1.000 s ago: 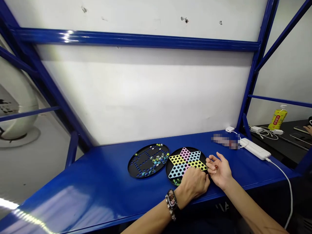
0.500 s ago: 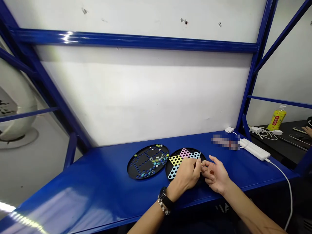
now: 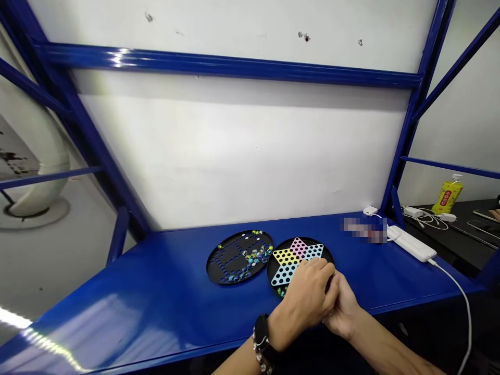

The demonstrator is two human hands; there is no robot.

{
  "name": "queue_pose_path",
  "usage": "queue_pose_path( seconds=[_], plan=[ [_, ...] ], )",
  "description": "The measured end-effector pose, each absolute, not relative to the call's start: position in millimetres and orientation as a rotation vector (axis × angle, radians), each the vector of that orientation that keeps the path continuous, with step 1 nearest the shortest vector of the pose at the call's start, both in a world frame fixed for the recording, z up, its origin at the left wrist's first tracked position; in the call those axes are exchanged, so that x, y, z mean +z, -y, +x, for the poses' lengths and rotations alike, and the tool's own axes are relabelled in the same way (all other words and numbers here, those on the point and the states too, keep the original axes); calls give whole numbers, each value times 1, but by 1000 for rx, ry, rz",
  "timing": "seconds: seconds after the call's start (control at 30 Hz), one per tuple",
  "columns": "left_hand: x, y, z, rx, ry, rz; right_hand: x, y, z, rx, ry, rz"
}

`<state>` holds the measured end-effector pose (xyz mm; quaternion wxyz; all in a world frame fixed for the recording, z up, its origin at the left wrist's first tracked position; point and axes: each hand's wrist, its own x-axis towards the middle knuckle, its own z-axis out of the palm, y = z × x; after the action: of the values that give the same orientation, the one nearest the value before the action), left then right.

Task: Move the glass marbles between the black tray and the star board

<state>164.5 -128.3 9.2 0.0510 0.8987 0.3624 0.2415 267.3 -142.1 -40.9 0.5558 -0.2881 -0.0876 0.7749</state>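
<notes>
My left hand (image 3: 310, 291) reaches over the near right part of a Chinese checkers board (image 3: 287, 273), its fingers curled and pressed against my right hand (image 3: 344, 311). What its fingers hold, if anything, is hidden. My right hand is cupped beneath and beside it, and most of its fingers are covered. The board shows a star with pink, yellow and light blue points inside a round black rim. Several green marbles (image 3: 282, 290) lie along its near left edge. To the left, a round black tray (image 3: 214, 271) holds many loose marbles (image 3: 258, 255) in blue, white and yellow.
A white power strip (image 3: 412, 244) with a cable lies at the right of the blue table (image 3: 164, 291). A white charger (image 3: 370, 211) sits behind it. Blue metal posts frame the table. On the black table beyond stand a yellow bottle (image 3: 448, 195) and some phones.
My hands have come together and moved slightly nearer to me. The reddish-brown marble seen in my right hand is now out of sight. The view has shifted a little.
</notes>
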Motion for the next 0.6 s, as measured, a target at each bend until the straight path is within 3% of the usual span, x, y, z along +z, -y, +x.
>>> queue_pose_path(
  seconds=[0.2,0.37,0.47,0.6],
  plan=[
    [17,117,126,1444,-1028,2424,-4,107,247,1839,515,-728],
    [28,86,84,1933,-1100,2072,19,32,190,1207,1284,-963],
    [29,75,71,2018,-1114,1946,17,-6,154,702,1944,-1219],
    [28,70,69,2014,-1094,1919,0,-24,122,448,2463,-1442]
  ],
)
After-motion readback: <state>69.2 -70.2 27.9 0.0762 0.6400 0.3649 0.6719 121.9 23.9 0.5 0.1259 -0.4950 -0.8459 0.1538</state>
